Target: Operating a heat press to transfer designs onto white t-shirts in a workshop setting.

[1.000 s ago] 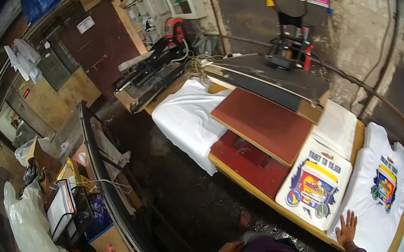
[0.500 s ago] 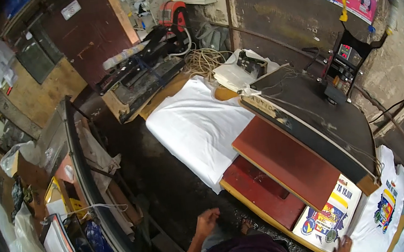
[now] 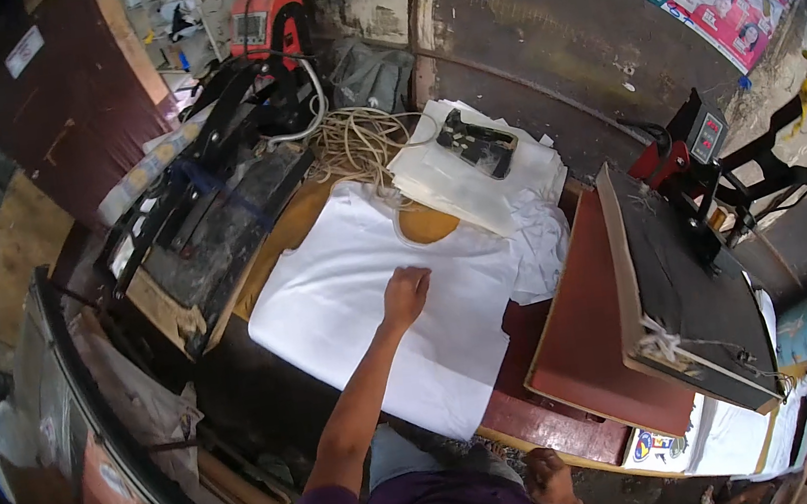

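Observation:
A white T-shirt [image 3: 335,270] lies spread on the worktable, its neck opening turned toward the wall. My left hand [image 3: 409,294] is over the shirt's middle, fingers curled in and nothing visible in them. Whether it touches the cloth I cannot tell. Low in front of my body, beside the table's near edge, my right hand [image 3: 550,481] is closed in a loose fist with nothing showing in it. Right of the shirt stands a large heat press with a dark upper plate [image 3: 696,292] and a reddish-brown board [image 3: 594,329]. A printed white shirt [image 3: 657,444] partly shows below the press.
A stack of pale sheets [image 3: 434,168] with a black tray-like object [image 3: 478,142] on it lies beyond the shirt. Coiled rope [image 3: 360,143] sits beside it. Another press [image 3: 215,190] with a red control box [image 3: 267,27] occupies the far left. A dark curved rail [image 3: 107,419] runs along my left.
My view has turned leftward along the table. My left hand has reached out from beside my body to above the white shirt. My right hand has left the printed shirt and closed.

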Tool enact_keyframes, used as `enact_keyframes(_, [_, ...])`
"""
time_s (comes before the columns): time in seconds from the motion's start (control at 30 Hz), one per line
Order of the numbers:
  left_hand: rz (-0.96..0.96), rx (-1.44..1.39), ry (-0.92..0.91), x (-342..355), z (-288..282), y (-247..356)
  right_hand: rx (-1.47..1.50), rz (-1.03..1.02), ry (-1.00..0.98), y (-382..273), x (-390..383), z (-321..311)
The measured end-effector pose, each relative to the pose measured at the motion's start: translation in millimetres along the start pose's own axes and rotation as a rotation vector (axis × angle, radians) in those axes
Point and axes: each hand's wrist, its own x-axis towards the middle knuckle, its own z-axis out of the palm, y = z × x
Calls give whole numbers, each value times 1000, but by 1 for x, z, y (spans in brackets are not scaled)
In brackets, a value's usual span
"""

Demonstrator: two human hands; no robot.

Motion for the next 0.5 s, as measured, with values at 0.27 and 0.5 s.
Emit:
enact_keyframes(0.27, [-16, 551, -227, 105, 23, -112, -92, -111, -110, -58, 127, 57])
enact_keyframes(0.5, [476, 461, -397, 145, -20, -137, 213, -46, 98, -69, 225, 105])
